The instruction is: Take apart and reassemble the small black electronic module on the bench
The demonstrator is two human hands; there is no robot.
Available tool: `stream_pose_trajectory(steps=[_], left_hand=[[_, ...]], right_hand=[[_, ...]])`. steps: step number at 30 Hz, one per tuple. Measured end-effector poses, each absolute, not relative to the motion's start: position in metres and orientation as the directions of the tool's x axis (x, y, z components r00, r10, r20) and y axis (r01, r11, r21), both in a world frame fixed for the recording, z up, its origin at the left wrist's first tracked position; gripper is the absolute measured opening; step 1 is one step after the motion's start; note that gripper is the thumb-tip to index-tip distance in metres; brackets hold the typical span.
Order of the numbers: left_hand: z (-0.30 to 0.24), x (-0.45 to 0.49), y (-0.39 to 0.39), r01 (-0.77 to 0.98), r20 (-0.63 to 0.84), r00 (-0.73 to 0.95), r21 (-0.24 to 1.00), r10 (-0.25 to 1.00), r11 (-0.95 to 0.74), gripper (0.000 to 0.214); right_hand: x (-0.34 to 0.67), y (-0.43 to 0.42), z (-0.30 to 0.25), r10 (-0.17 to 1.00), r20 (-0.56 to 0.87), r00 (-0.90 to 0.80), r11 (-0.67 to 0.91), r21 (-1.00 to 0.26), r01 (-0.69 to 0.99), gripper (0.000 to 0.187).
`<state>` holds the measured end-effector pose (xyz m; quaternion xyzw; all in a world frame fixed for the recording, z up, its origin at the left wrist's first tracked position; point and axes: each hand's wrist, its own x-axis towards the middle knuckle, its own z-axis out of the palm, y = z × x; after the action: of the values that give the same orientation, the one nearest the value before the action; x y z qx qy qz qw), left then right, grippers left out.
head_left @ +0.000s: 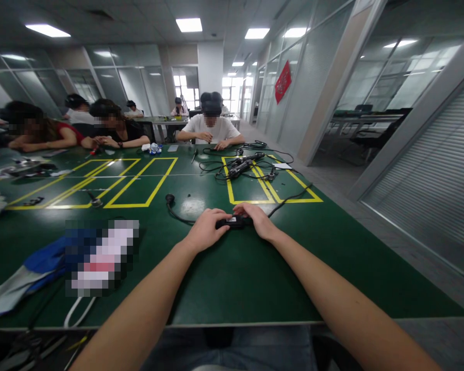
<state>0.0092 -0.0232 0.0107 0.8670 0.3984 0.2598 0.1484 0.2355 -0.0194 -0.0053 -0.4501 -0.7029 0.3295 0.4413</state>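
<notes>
A black power adapter [235, 222] with a small white label lies low over the green table, between my hands. My left hand [208, 230] grips its left end, thumb in front and fingers behind. Around the right end curls my right hand [260, 221], partly covering where the cord comes out. From the left side a black cord bends back to a round plug [170, 198] on the tabletop. Another black cable [290, 200] runs off to the right, towards the far side of the table.
Tangled black cables and adapters [242, 167] lie within yellow tape outlines on the green table [255, 288]. A blue-and-grey glove [34, 265] and a blurred pale object with a white loop [108, 257] are at left. Co-workers sit opposite, one in a white shirt [216, 129].
</notes>
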Motion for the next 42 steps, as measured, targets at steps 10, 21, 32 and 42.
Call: stream_pose_trajectory(steps=[10, 21, 32, 42], left_hand=[[0.012, 0.009, -0.025, 0.611, 0.329, 0.569, 0.443, 0.753, -0.656, 0.03], [0.015, 0.01, -0.029, 0.602, 0.33, 0.569, 0.457, 0.753, -0.655, 0.03], [0.016, 0.016, -0.041, 0.671, 0.493, 0.545, 0.228, 0.678, -0.705, 0.027], [0.021, 0.041, -0.066, 0.443, 0.635, 0.689, 0.013, 0.35, -0.897, 0.034]], right_hand=[[0.229, -0.027, -0.001, 0.894, 0.351, -0.28, 0.449, -0.699, 0.557, 0.025], [0.244, -0.012, -0.009, 0.899, 0.259, -0.352, 0.419, -0.74, 0.526, 0.031], [0.231, -0.031, 0.001, 0.863, 0.452, -0.227, 0.501, -0.7, 0.509, 0.038], [0.204, -0.058, 0.032, 0.905, 0.238, -0.353, 0.05, -0.883, -0.467, 0.056]])
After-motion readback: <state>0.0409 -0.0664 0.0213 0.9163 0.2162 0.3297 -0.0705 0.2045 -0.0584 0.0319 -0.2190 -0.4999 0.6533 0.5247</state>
